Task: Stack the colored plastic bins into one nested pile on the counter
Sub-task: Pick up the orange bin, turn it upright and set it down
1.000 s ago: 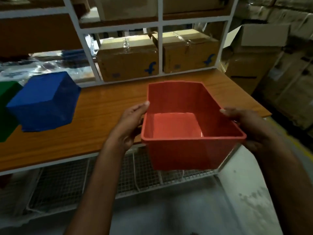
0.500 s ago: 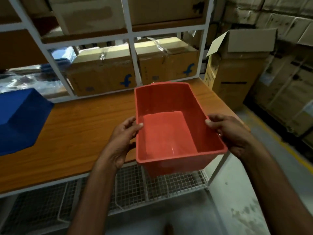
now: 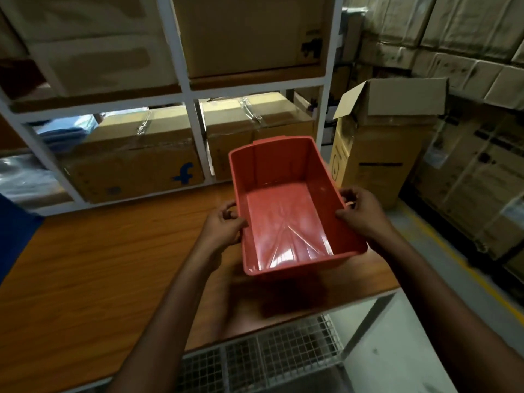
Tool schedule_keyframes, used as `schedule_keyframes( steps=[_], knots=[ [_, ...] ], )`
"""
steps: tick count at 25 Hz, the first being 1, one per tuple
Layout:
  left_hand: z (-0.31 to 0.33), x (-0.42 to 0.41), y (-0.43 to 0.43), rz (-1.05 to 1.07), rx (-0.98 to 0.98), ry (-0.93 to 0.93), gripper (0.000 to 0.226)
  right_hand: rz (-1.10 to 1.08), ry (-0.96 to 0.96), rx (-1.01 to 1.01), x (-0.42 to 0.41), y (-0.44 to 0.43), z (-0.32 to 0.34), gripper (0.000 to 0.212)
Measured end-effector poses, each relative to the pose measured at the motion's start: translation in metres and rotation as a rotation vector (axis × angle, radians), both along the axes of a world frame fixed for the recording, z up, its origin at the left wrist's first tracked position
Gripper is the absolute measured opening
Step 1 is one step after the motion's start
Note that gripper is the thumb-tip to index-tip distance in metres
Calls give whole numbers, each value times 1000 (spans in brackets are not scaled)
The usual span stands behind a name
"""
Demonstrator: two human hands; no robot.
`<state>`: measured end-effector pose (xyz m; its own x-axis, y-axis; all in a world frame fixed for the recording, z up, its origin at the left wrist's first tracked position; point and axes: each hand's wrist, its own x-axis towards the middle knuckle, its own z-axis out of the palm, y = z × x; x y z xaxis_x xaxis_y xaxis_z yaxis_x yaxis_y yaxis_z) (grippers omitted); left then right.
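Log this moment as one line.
red plastic bin | held above wooden counter | left hand, right hand gripping sides | upright, empty

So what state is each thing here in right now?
Red bin: empty, open side up, held over the counter.
Left hand: gripping the bin's left rim.
Right hand: gripping its right rim.
Tall carton: top flap open.
Shelf boxes: taped shut.

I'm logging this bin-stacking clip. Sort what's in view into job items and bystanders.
Job items:
- red bin, held by left hand and right hand
- blue bin, only an edge at far left
- wooden counter

Bystanders:
- taped cardboard boxes on the white shelving
- open cardboard box on the floor
- wire mesh rack under the counter
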<state>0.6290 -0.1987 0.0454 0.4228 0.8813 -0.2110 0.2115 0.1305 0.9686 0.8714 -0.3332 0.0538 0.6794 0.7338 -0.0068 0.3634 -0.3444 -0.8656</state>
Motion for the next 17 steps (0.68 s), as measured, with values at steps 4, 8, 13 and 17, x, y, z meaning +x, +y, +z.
schedule_keyframes(
  steps=[4, 8, 13, 17],
  knots=[
    [9, 58, 38, -20, 67, 188, 45, 61, -107, -185, 62, 54, -10, 43],
    [4, 100, 61, 9, 73, 306, 44, 126, -132, -301, 110, 95, -20, 37],
    [-9, 133, 69, 68, 4, 327, 42, 186, -198, -365, 155, 122, -35, 35],
    [-21, 144, 74, 103, -30, 290, 44, 207, -169, -348, 170, 129, -44, 40]
  ],
)
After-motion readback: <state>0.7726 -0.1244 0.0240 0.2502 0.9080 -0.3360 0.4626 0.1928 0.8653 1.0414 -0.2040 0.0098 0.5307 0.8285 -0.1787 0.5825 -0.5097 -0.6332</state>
